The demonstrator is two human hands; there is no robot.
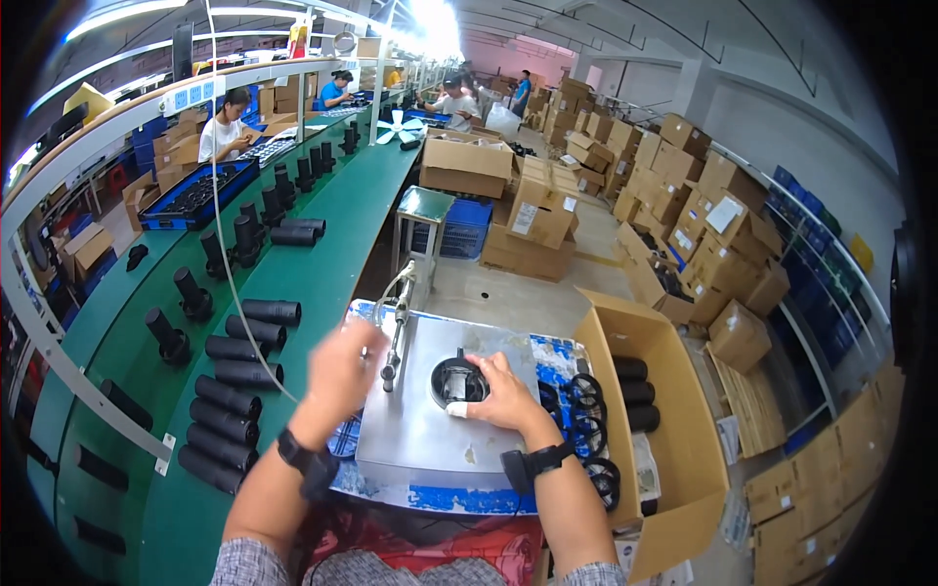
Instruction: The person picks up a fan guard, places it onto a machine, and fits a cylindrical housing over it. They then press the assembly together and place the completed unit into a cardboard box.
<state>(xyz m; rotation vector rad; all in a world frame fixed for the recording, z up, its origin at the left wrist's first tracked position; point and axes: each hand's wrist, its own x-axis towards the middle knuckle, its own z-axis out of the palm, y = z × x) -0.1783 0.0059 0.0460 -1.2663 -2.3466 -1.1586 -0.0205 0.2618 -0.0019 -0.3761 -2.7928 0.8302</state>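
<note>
The right hand (503, 396) is closed around the edge of a round black cup-shaped part (459, 381), with its thumb at the near side and its fingers at the far side. The thumb has a white wrap (456, 410) on its tip. The part sits on a flat, shiny metal plate (401, 439) with a few rough, dull spots. The left hand (337, 371) is blurry, so I cannot tell if its fingers are pinched on something. It is just beside a thin silver metal clamp (399, 332), which stands at the left side of the plate. Under the plate is a table (459, 500) with chipped blue and white paint. Black rings with spokes (588, 391) are piled at its right side. Next to them stands a brown cardboard box (684, 474) with smooth walls, and dark, round tubes (637, 394) lie inside. To the left is a long, smooth green bench (337, 256). Fat black tubes (223, 420) lie on it in a row, and black pieces with wide bottoms (191, 293) stand up behind them.
</note>
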